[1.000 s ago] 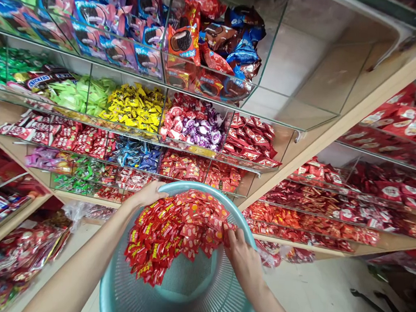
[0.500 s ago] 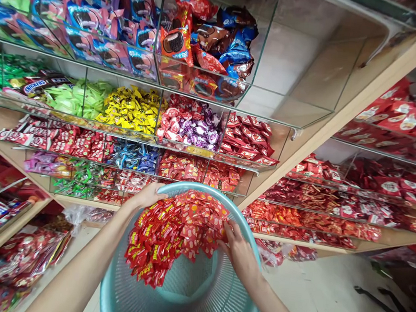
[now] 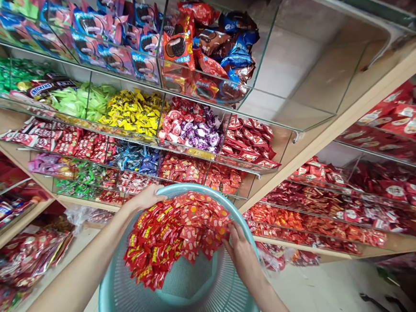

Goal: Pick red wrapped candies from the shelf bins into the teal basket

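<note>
A teal plastic basket (image 3: 250,299) with perforated sides is tilted so that I look into it. Red candy packets with yellow lettering (image 3: 150,247) lie in its left part. Beside them, overlapping, are red packets with orange dots (image 3: 199,222). My left hand (image 3: 150,197) is closed over the basket's far left rim. Inside the right wall, my right hand (image 3: 241,245) has its fingers and thumb curled at the right edge of the dotted packets, gripping some of them. Its fingertips are partly hidden by the packets.
Glass-fronted shelves rise ahead, with yellow candies (image 3: 134,114), purple-wrapped candies (image 3: 202,131) and cookie packs (image 3: 180,48). A slanted wooden divider (image 3: 312,150) separates them from red-packet shelves (image 3: 332,228) at right. Bagged goods (image 3: 37,258) stand low at left; tiled floor (image 3: 297,297) shows at right.
The shelves have shifted slightly rightward in view. My right hand has moved a little to the right with the edge of the dotted packets. My left hand stays on the rim.
</note>
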{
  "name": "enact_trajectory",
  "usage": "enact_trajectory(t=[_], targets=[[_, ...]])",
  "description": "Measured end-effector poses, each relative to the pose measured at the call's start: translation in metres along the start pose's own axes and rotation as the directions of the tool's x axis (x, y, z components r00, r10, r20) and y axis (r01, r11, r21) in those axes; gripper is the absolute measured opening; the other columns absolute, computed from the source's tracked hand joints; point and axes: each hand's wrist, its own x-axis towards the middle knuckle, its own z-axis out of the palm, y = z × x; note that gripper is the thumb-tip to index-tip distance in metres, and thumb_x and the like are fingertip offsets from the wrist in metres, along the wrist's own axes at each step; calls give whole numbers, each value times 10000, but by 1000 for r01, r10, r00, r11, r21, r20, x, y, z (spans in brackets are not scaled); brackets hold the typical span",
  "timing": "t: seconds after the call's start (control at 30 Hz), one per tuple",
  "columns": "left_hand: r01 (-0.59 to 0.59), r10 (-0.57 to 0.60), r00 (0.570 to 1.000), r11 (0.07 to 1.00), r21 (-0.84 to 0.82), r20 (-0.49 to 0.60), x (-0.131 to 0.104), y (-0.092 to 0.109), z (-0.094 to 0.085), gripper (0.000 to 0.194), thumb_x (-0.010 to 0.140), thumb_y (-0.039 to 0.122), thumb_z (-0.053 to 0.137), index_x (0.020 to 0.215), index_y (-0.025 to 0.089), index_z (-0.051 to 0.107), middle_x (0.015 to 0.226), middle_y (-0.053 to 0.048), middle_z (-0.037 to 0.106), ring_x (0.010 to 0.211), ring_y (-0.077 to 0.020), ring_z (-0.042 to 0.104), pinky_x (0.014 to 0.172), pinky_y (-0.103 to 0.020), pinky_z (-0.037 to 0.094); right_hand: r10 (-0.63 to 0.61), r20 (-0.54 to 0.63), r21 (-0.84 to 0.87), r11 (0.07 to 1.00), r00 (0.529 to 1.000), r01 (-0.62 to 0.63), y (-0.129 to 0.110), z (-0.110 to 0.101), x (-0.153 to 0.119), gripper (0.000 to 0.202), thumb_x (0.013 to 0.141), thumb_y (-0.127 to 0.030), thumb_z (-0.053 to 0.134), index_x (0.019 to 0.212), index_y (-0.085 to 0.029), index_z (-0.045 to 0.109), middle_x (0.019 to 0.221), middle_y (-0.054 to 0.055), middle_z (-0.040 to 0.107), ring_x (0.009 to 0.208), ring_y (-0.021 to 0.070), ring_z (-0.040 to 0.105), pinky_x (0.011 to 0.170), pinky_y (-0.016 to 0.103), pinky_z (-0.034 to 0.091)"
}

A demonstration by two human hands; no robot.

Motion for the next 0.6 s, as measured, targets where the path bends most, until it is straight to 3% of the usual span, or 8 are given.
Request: enact_trajectory(t=[0.23, 0.6], targets=[[-7, 7, 1000, 999, 49, 3, 3, -2, 1, 232, 664, 347, 529, 752, 138, 580, 602, 47, 464, 565, -100, 403, 537, -188, 314, 4, -11, 39, 999, 1000, -4, 0, 1, 9, 356, 842, -259, 390, 1176, -135, 377, 1152, 149, 477, 1022, 254, 510, 779, 390, 476], [15, -15, 1000, 1000, -6, 15, 3, 0, 0, 238, 651, 373, 542, 714, 145, 563, 583, 54, 474, 545, -100, 404, 540, -190, 308, -26, -64, -1, 1000, 998, 25, -7, -16, 13, 463, 843, -353, 377, 1266, -184, 299, 1225, 132, 422, 1069, 246, 472, 812, 381, 461]])
